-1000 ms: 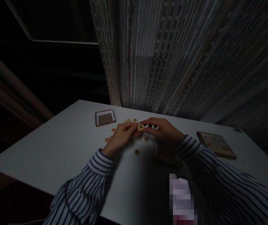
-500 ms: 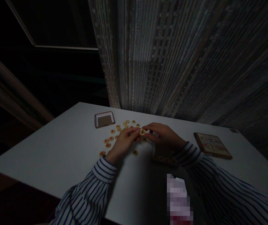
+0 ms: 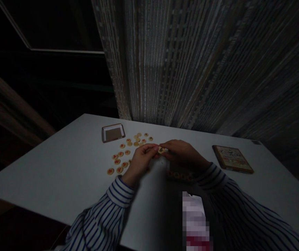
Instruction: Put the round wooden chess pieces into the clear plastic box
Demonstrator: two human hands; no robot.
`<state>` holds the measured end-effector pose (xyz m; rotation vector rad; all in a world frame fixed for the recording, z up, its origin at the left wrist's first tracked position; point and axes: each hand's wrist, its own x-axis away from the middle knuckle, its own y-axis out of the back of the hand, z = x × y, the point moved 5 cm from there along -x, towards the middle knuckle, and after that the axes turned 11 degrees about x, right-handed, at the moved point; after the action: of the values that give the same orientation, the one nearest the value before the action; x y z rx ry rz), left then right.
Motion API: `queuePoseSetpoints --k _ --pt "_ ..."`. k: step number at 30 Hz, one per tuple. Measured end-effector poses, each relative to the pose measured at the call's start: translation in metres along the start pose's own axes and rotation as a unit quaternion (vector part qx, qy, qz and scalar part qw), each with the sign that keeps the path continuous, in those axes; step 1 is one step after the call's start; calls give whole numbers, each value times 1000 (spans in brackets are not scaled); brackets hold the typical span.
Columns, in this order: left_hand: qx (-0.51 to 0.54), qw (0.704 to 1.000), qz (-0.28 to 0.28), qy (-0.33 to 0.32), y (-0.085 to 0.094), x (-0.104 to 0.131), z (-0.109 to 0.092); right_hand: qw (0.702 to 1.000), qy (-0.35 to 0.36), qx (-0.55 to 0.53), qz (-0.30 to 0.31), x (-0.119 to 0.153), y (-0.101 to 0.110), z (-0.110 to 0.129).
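Note:
A round Chinese chess piece [image 3: 161, 150] with a black character is pinched between my two hands above the white table. My left hand [image 3: 140, 160] has its thumb and fingers closed at the piece's left edge. From the other side, the thumb and forefinger of my right hand [image 3: 182, 151] grip it. Left of my left hand lie loose red-marked chess pieces [image 3: 117, 161]. Blank-faced pieces [image 3: 136, 143] and two black-marked pieces [image 3: 146, 134] lie beyond it. In shadow by my right wrist is a row of pieces [image 3: 182, 176], their markings unreadable.
An open shallow box [image 3: 123, 129] stands at the table's back left. To the right lies a decorated box lid [image 3: 233, 159]. A phone-like object [image 3: 200, 205], partly pixelated, is near the front. A striped curtain [image 3: 151, 80] hangs behind the white table [image 3: 60, 160].
The view has shifted slightly. Both hands remain on the black-marked piece, with the right fingers closer around it. My left hand now covers most of the black-marked pieces that showed below it.

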<state>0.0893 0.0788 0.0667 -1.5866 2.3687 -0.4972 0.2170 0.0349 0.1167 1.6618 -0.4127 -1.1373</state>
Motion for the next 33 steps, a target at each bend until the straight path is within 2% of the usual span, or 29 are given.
queuePoseSetpoints --k 9,15,24,33 --pt "10 1000 -2 4 -6 3 18 999 -21 -44 4 11 -5 -8" --pt "29 999 -14 4 -3 2 33 999 -20 -18 22 16 -12 -10" --pt "22 1000 -15 10 -3 3 42 996 -9 23 83 17 -15 -7" --pt "6 999 -16 36 -9 5 46 994 -12 55 90 27 -24 -13"
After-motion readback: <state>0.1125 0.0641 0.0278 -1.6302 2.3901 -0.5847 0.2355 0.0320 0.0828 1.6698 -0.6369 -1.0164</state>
